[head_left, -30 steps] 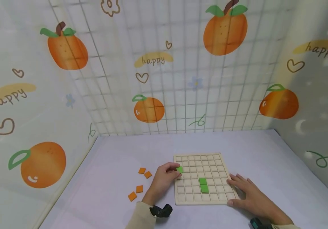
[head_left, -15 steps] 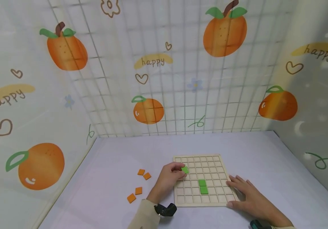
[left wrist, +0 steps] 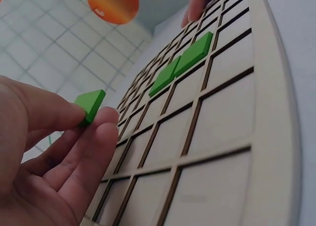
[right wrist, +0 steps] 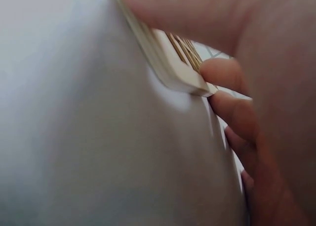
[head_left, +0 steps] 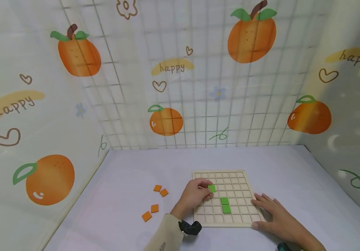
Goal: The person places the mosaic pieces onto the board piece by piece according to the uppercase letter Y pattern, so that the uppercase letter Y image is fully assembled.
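Observation:
My left hand (head_left: 195, 194) is over the left part of a pale wooden grid board (head_left: 242, 201). Thumb and fingertips pinch a small square green tile (left wrist: 91, 105), held tilted above the grid in the left wrist view. Two more green tiles, a farther one (head_left: 225, 201) and a nearer one (head_left: 226, 209), lie in adjoining cells near the board's middle. At the near right corner, my right hand (head_left: 274, 214) rests spread, its thumb on the near rim and its fingers along the right edge. The right wrist view shows that corner (right wrist: 170, 75) between thumb and fingers.
Left of the board, several orange square tiles lie loose on the white table (head_left: 129, 170): one pair farther back (head_left: 164, 192), another pair nearer (head_left: 154, 208). A printed curtain with a grid pattern (head_left: 199, 118) closes off the back and sides.
My left hand has carried the green tile rightward, from the board's left edge further in over the grid. The right hand stays at the corner; the two lying green tiles keep their cells.

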Motion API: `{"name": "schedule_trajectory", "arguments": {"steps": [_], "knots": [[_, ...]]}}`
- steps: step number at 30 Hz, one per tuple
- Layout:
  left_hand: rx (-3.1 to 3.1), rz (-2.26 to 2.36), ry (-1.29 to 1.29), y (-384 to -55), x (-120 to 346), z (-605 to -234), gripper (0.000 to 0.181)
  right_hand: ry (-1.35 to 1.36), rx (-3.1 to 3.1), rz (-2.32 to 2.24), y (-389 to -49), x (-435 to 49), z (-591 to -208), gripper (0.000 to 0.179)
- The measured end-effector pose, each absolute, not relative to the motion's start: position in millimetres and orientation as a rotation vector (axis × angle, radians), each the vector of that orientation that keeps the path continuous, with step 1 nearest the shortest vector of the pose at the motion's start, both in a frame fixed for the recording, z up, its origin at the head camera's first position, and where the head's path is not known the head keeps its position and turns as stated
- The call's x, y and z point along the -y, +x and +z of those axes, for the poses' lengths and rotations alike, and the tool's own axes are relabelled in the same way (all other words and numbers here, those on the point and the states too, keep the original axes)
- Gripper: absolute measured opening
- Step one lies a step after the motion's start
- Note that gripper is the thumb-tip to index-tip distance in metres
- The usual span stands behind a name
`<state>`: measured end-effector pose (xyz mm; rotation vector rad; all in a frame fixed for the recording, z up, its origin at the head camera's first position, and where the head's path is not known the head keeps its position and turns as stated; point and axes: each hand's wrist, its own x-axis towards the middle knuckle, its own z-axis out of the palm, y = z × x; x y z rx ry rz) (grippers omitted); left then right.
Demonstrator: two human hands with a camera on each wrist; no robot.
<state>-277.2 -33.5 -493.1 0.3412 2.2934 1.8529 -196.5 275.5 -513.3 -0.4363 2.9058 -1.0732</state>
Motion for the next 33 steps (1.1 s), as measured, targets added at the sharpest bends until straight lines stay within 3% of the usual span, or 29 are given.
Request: {"name": "schedule_trajectory", "arguments": {"steps": [33], "knots": [[-2.424,1.769,0.306,-283,1,-498,0.009,-0.506,-2.933,-1.095,-194,-276,-515,0.082]]}}
